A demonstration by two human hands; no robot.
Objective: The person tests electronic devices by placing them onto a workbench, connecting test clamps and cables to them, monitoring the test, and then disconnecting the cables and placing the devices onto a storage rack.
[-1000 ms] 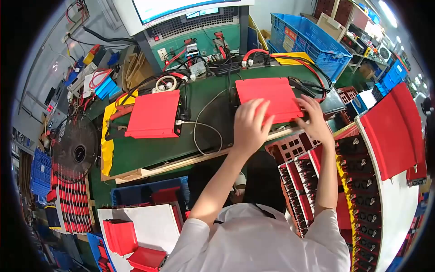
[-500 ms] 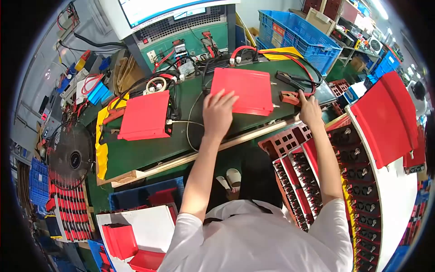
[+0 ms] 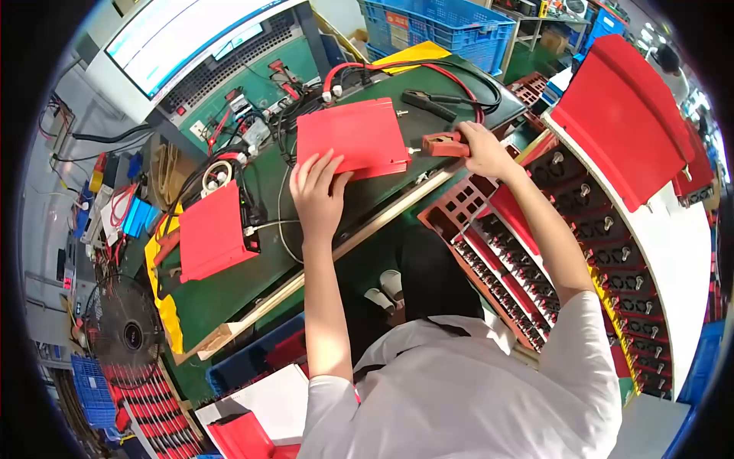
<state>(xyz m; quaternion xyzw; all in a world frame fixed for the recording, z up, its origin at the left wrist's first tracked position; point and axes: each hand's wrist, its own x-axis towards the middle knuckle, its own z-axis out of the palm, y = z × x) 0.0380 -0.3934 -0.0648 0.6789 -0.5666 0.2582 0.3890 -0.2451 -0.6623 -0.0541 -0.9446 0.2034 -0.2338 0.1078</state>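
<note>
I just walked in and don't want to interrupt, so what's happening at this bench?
The person's left hand rests on a red box, while the right hand holds a red clamp close to a metal post on that box; whether they touch is unclear. A black clamp lies on the bench.

A red case is touched near its edge by the left hand. A red clamp is held in the right hand, near the case's terminal. A black clamp is seen beyond that hand.
</note>
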